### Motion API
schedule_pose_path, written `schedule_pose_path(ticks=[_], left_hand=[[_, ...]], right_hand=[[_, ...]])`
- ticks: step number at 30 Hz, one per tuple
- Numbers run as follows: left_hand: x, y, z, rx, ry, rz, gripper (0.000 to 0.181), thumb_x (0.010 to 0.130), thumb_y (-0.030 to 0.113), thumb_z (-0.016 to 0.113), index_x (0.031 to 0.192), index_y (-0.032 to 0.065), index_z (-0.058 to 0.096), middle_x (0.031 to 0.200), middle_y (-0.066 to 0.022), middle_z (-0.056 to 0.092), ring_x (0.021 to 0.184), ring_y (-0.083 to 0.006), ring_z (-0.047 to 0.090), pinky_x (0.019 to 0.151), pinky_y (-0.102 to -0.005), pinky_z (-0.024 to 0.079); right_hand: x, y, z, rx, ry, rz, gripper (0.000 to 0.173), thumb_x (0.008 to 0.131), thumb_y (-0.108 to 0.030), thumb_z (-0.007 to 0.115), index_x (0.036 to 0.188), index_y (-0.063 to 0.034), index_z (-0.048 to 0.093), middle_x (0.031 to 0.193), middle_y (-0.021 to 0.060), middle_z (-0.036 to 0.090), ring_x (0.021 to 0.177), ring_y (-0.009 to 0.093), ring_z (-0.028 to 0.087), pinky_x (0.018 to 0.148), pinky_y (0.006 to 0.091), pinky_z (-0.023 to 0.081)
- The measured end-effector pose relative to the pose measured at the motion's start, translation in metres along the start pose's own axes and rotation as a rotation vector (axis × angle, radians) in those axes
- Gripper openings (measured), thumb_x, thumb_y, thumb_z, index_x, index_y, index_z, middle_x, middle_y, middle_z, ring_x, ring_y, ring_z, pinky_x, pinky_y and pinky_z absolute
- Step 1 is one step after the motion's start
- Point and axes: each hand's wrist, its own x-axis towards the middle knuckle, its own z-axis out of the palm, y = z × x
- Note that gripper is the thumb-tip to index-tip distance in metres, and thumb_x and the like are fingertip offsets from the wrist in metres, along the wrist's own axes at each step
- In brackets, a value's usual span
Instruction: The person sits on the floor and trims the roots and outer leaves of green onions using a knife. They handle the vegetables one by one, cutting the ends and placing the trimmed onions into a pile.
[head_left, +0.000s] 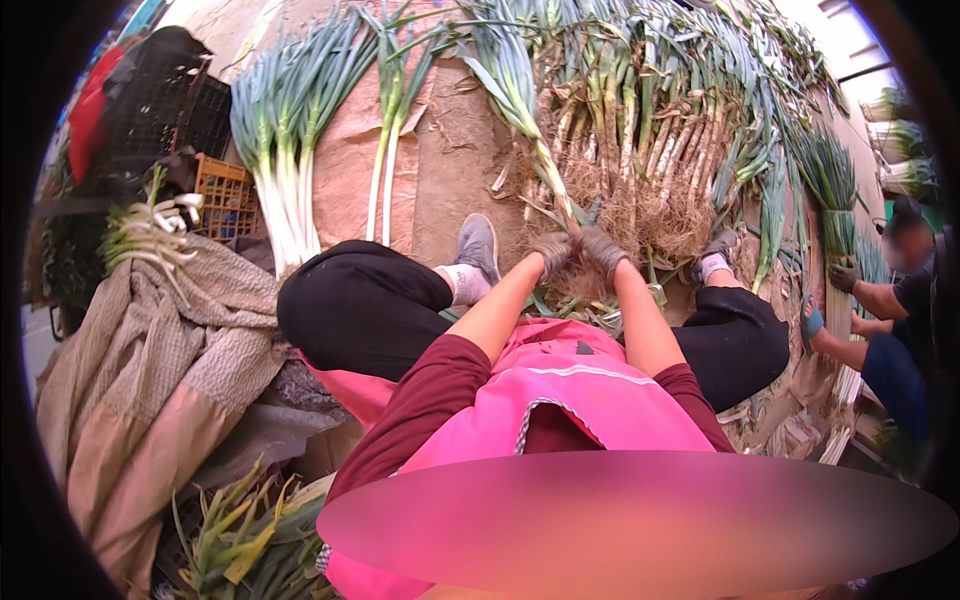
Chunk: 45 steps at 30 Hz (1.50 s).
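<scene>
Both my gloved hands are at the root end of one long green onion (553, 176), whose leaves point away from me. My left hand (553, 253) is closed around its lower stalk. My right hand (602, 251) meets it from the other side, its fingers bent at the base; the fingertips are partly hidden. Loose brown roots (585, 281) lie just below the hands. Beyond them, to the right, spreads a pile of unpeeled green onions (667, 150) with dirty roots. On the left lie peeled, white-stalked green onions (289, 180), with a pair of peeled stalks (380, 176) beside them.
Black crates (202, 112) and an orange plastic crate (225, 199) stand at the left. Nearer are a woven sack (165, 330) with small onion pieces (154, 236) on it, and discarded leaves (240, 540). At the right, a co-worker (900, 300) holds a tied onion bundle (838, 240).
</scene>
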Motion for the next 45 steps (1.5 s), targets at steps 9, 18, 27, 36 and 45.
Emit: schedule_pose_path(ticks=[9, 18, 27, 36, 45], left_hand=[[-0.059, 0.063, -0.033, 0.335, -0.098, 0.235, 0.033, 0.074, 0.028, 0.054, 0.098, 0.0063, 0.059, 0.083, -0.0067, 0.061, 0.076, -0.0172, 0.055, 0.070, -0.0295, 0.043], [-0.232, 0.228, -0.062, 1.220, 0.559, 0.614, 0.042, 0.063, 0.033, 0.065, 0.098, 0.0134, 0.053, 0.099, -0.0040, 0.049, 0.105, -0.0219, 0.040, 0.095, -0.0420, 0.021], [-0.292, 0.167, -0.085, 1.433, 0.596, 0.625, 0.020, 0.063, 0.023, 0.063, 0.071, 0.0096, 0.050, 0.076, -0.0047, 0.050, 0.082, -0.0230, 0.050, 0.087, -0.0370, 0.035], [-0.301, 0.225, -0.063, 1.140, 0.033, 0.306, 0.022, 0.071, 0.029, 0.058, 0.074, 0.0081, 0.054, 0.076, -0.0086, 0.054, 0.071, -0.0242, 0.052, 0.066, -0.0346, 0.041], [-0.033, 0.080, -0.067, -0.772, 0.086, -0.252, 0.053, 0.072, 0.057, 0.053, 0.094, 0.0094, 0.052, 0.080, -0.0034, 0.059, 0.047, -0.0083, 0.043, 0.038, -0.0192, 0.030]], right_hand=[[-0.010, -0.009, 0.013, 0.062, 0.093, 0.092, 0.029, 0.067, -0.035, 0.064, 0.074, -0.0070, 0.062, 0.062, 0.0008, 0.056, 0.050, 0.012, 0.048, 0.048, 0.0271, 0.040], [-0.025, -0.013, -0.016, -0.129, 0.199, 0.029, 0.018, 0.073, -0.022, 0.058, 0.076, -0.0041, 0.063, 0.067, 0.0080, 0.060, 0.054, 0.012, 0.053, 0.048, 0.0266, 0.042], [-0.020, -0.006, 0.002, -0.206, 0.157, -0.009, 0.027, 0.078, -0.029, 0.055, 0.069, -0.0045, 0.059, 0.059, 0.0048, 0.057, 0.047, 0.012, 0.048, 0.045, 0.0248, 0.037], [-0.066, -0.085, 0.009, 0.104, 0.235, -0.424, 0.025, 0.078, -0.030, 0.057, 0.073, -0.0047, 0.060, 0.057, 0.0035, 0.054, 0.047, 0.010, 0.047, 0.043, 0.0226, 0.036], [-0.055, -0.045, 0.021, -0.027, 0.239, -0.069, 0.016, 0.078, -0.022, 0.054, 0.069, -0.0085, 0.055, 0.056, 0.0000, 0.050, 0.051, 0.008, 0.041, 0.047, 0.0209, 0.031]])
